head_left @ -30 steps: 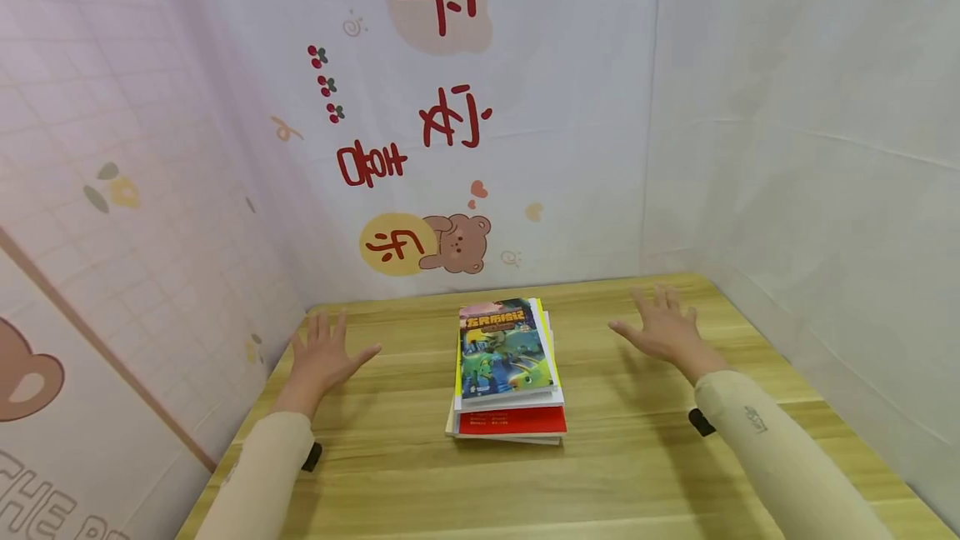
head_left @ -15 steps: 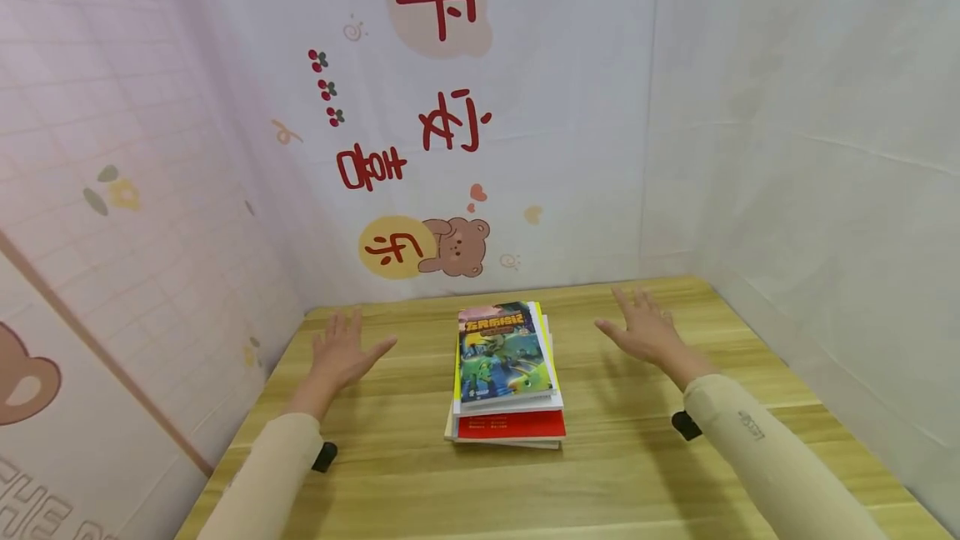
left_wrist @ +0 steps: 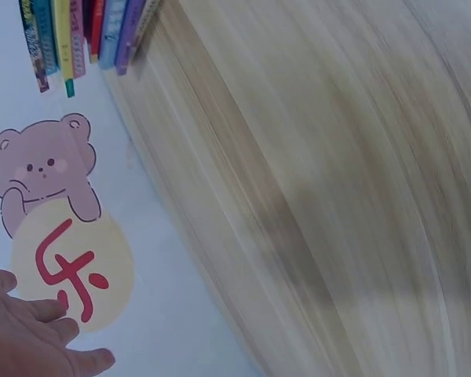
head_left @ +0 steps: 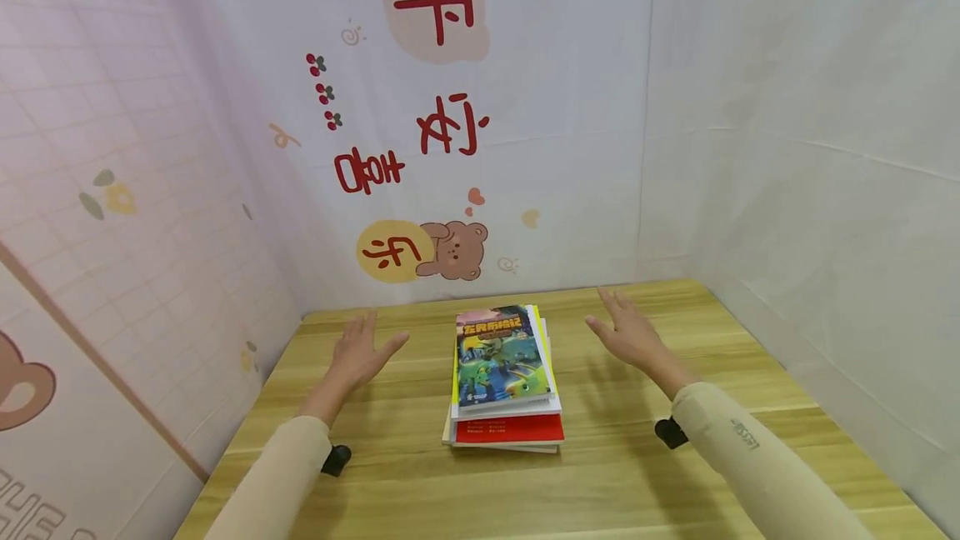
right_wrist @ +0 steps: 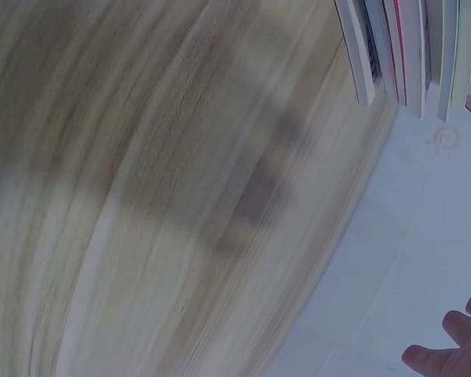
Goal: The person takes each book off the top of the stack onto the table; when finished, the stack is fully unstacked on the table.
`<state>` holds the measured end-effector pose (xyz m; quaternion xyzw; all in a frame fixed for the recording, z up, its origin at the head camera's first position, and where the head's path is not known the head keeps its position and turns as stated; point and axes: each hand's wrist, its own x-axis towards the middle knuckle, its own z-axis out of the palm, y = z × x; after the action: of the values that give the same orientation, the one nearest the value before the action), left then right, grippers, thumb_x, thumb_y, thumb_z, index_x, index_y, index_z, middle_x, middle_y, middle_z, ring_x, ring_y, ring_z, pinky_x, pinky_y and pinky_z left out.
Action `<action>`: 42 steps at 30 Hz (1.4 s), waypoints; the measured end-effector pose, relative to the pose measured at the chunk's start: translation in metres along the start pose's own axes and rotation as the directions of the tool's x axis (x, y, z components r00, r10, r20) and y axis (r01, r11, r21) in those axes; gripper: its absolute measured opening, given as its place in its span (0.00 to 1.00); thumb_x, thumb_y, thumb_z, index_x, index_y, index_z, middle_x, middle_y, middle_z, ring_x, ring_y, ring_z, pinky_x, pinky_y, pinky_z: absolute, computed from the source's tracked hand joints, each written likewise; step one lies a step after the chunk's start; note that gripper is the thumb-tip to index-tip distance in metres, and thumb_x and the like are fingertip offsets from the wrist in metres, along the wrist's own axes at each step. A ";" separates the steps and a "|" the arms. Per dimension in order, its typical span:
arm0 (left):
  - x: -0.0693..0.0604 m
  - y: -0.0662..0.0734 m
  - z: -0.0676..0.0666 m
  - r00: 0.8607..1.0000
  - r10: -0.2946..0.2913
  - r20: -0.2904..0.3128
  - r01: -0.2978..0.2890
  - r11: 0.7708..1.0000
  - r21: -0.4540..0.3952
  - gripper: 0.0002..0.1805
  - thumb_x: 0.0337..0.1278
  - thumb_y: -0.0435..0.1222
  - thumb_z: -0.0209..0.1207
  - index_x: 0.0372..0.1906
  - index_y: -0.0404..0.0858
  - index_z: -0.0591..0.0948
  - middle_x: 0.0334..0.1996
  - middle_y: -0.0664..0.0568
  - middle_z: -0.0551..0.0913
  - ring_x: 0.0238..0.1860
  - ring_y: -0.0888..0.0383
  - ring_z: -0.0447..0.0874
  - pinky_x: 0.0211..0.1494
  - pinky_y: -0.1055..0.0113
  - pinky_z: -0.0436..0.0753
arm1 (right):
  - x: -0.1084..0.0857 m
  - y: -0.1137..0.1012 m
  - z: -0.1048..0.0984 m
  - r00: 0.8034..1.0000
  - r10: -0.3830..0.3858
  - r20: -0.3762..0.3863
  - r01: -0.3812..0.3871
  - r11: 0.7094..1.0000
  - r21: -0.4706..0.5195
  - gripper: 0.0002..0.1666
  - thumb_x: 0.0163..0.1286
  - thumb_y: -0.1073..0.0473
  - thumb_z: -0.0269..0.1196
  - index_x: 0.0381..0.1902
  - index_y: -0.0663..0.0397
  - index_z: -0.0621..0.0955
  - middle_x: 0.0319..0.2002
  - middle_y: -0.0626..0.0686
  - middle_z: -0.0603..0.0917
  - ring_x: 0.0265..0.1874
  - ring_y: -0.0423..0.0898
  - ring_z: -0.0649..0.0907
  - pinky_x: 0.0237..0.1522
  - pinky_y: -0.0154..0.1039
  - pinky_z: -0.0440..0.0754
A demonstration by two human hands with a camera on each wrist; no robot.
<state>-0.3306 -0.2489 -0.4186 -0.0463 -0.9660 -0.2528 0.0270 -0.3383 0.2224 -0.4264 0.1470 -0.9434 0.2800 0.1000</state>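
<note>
A stack of several books [head_left: 502, 357] lies on the wooden table, topped by one with a colourful cartoon cover; a red cover shows lower down at the near side. My left hand [head_left: 362, 354] hovers over the table to the left of the stack, fingers extended and thumb pointing towards the books. On the other side my right hand [head_left: 628, 335] is raised with its fingers stretched out, apart from the stack. Both hands hold nothing. The left wrist view shows the book spines [left_wrist: 86, 35] at its top; the right wrist view shows the books' page edges [right_wrist: 424, 47].
The wooden table [head_left: 502, 498] meets a printed white curtain [head_left: 570, 123] at its back edge. Fabric walls also stand along the left and right sides. A dark wrist camera [head_left: 337, 460] sits under the left sleeve, and another camera [head_left: 670, 433] under the right one.
Both hands have moved inward towards the books, the left one to the right and the right one to the left. The stack stays in place; the head view has shifted slightly.
</note>
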 end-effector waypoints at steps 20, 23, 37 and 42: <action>-0.013 0.019 0.015 0.995 -0.011 0.095 0.049 0.913 -0.405 0.54 0.67 0.66 0.46 0.80 0.35 0.41 0.76 0.32 0.46 0.75 0.32 0.42 0.71 0.34 0.51 | -0.010 -0.013 0.020 0.996 0.004 0.094 -0.031 0.955 0.294 0.46 0.79 0.40 0.48 0.80 0.60 0.45 0.77 0.67 0.46 0.73 0.70 0.53 0.68 0.67 0.55; -0.014 0.024 0.019 0.995 -0.015 0.099 0.059 0.890 -0.452 0.53 0.67 0.65 0.46 0.80 0.35 0.42 0.76 0.31 0.49 0.75 0.32 0.44 0.71 0.34 0.53 | -0.013 -0.015 0.024 0.994 0.016 0.108 -0.048 0.951 0.305 0.47 0.78 0.38 0.49 0.80 0.56 0.46 0.77 0.67 0.48 0.72 0.71 0.55 0.68 0.67 0.57; -0.022 0.041 0.039 0.990 -0.067 0.125 0.126 0.822 -0.555 0.54 0.62 0.67 0.51 0.79 0.35 0.51 0.73 0.32 0.58 0.73 0.34 0.55 0.69 0.37 0.61 | -0.029 -0.020 0.038 0.980 0.094 0.173 -0.155 0.910 0.384 0.44 0.76 0.39 0.53 0.79 0.53 0.54 0.73 0.71 0.57 0.69 0.73 0.61 0.64 0.68 0.64; -0.023 0.045 0.046 0.988 -0.084 0.132 0.144 0.811 -0.567 0.56 0.59 0.69 0.52 0.78 0.34 0.53 0.72 0.31 0.60 0.71 0.34 0.58 0.69 0.38 0.62 | -0.032 -0.021 0.041 0.981 0.087 0.172 -0.155 0.887 0.434 0.42 0.77 0.42 0.53 0.79 0.54 0.55 0.73 0.72 0.58 0.69 0.72 0.61 0.64 0.66 0.65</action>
<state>-0.3039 -0.1891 -0.4390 -0.0070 -0.8459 -0.5307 -0.0520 -0.3058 0.1895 -0.4582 0.1272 -0.8662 0.4826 -0.0240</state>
